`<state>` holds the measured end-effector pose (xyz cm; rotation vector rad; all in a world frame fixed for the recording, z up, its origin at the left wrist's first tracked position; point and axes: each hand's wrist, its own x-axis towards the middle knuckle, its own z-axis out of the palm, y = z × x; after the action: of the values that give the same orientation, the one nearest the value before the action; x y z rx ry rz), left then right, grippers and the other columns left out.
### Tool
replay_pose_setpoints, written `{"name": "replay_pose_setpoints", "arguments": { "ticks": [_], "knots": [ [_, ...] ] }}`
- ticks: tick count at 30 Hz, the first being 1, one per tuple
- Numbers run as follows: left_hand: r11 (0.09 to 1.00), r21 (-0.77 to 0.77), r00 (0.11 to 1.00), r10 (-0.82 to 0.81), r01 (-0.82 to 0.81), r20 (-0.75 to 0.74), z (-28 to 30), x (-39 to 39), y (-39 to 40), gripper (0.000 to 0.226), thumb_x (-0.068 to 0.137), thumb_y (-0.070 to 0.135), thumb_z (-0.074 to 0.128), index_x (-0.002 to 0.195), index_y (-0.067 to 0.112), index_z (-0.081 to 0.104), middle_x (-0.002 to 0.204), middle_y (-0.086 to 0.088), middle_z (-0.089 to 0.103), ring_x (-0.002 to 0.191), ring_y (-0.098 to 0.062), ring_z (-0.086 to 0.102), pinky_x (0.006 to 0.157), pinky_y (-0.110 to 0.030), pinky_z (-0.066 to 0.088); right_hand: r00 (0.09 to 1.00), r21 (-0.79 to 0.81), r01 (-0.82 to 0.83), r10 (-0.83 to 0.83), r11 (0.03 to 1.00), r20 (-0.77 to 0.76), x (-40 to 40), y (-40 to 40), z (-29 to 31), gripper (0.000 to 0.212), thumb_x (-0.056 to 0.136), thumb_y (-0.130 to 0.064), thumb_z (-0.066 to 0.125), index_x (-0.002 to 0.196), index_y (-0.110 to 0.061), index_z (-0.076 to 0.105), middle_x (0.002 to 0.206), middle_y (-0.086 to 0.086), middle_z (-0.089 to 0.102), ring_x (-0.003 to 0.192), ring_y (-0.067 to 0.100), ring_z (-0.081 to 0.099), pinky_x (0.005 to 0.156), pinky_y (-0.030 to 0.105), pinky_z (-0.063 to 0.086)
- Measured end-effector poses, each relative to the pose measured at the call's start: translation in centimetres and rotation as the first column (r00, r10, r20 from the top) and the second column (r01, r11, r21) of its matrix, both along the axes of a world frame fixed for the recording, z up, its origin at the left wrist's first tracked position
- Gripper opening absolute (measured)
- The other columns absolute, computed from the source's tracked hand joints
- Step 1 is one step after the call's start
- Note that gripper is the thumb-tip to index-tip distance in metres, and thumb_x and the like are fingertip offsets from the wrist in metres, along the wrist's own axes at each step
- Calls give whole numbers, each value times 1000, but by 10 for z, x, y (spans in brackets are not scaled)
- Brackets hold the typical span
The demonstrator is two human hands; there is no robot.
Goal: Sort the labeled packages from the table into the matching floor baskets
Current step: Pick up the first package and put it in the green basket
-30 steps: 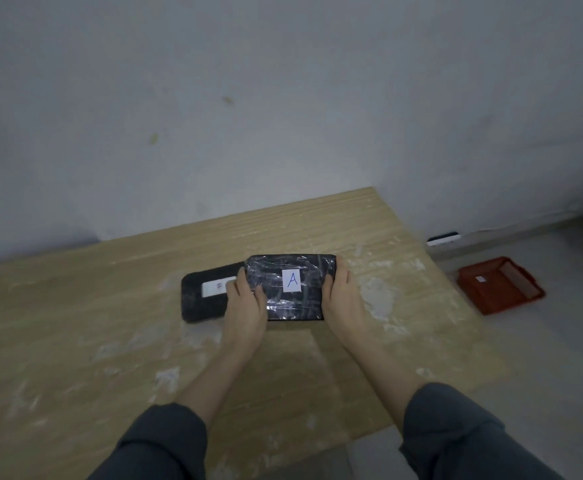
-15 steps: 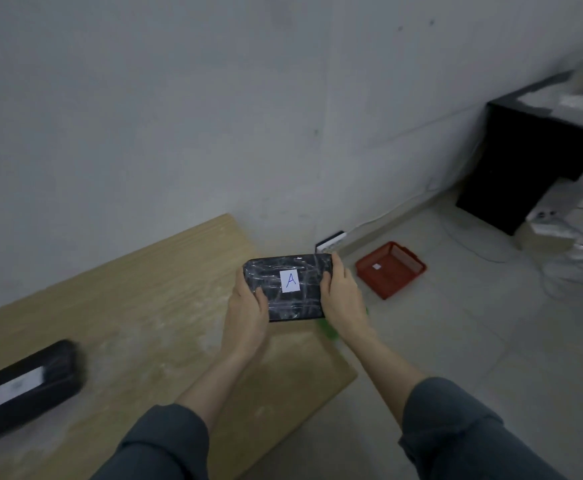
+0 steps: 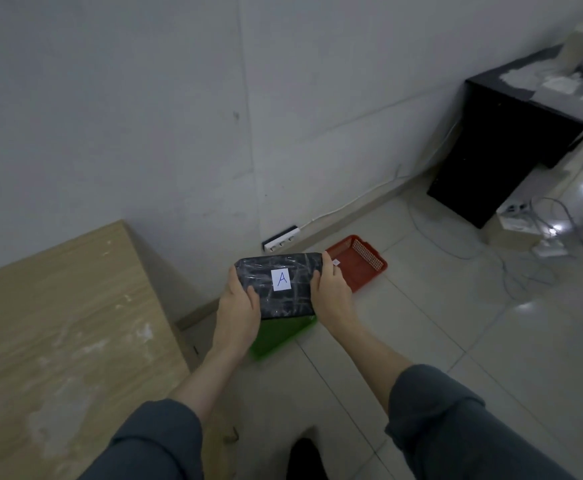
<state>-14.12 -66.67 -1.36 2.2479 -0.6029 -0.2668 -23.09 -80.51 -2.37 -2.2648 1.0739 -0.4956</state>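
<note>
Plainly, the left hand (image 3: 238, 306) clasped the left end of the package (image 3: 279, 284), thumb on top, and the right hand (image 3: 330, 294) clasped the right end. The package, black and wrapped in clear film, was held in the air past the desk's right edge, above the floor, its white label (image 3: 282, 279) marked "A" facing up. Directly below it lay the green basket (image 3: 276, 336), most of it hidden by the package and left hand; no label on it could be seen. Just beyond the right hand sat the red basket (image 3: 361, 263), its near end covered by the fingers, a small tag at its rim too blurred to read. Open tiled floor (image 3: 491, 341) spread to the right. The desk (image 3: 61, 323) was cut off at the left.
</note>
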Motion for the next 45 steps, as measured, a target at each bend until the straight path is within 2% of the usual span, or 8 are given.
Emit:
{"name": "replay_pose_setpoints", "arguments": {
  "ticks": [7,15,18,22,28,32,41,45],
  "knots": [
    [997,54,998,54,-52,-40,-41,50,-88,46,100,21,33,144,14,25,115,-15,59,97,-29,58,82,-40,48,991,27,-82,84,996,-108,60,-93,-48,44,100,-18,36,141,-5,27,115,22,57,89,33,61,68,39,50],
    [978,90,978,194,-187,-78,-135,81,-154,50,100,22,33,147,10,22,129,-19,55,111,-35,56,96,-46,48,931,13,-277,271,961,-245,112,-170,-143,48,100,-17,31,145,-2,21,134,19,47,110,31,54,86,39,52],
    [965,107,967,247,-240,-61,-205,88,-169,51,100,22,33,147,9,21,130,-18,55,113,-35,55,96,-44,47,949,53,-256,262,965,-178,125,-185,-206,47,100,-18,35,143,-5,24,121,23,54,100,38,59,77,44,52],
    [945,116,944,317,-306,-90,-326,94,-183,53,99,21,35,149,10,19,126,-14,57,105,-26,58,86,-35,47,927,105,-292,309,951,-214,140,-201,-322,48,100,-19,33,145,-8,21,124,23,52,102,38,57,76,43,49],
    [923,146,923,372,-355,-103,-534,108,-187,55,100,23,35,150,12,15,120,-14,59,93,-21,57,80,-31,47,894,230,-341,390,912,-220,161,-207,-527,55,99,-29,35,148,-14,14,142,18,41,123,36,47,97,47,43],
    [925,168,926,361,-340,-114,-624,117,-182,57,99,22,37,151,11,15,132,-14,54,114,-27,56,100,-38,47,837,190,-382,426,904,-343,171,-204,-623,66,98,-44,34,149,-13,6,143,16,40,125,31,47,95,44,47],
    [937,267,896,306,-224,-321,-709,123,-164,55,98,13,38,148,3,16,143,-20,44,127,-32,47,112,-42,37,632,288,-481,555,828,-541,177,-195,-709,70,97,-41,40,148,-8,5,143,22,35,119,36,53,94,47,47],
    [931,296,890,312,-215,-334,-713,123,-159,56,98,15,39,148,4,16,143,-19,46,125,-31,50,110,-40,40,636,249,-494,542,833,-549,180,-196,-709,71,95,-45,42,147,-9,8,141,20,41,117,35,55,89,46,51]
  ]
}}
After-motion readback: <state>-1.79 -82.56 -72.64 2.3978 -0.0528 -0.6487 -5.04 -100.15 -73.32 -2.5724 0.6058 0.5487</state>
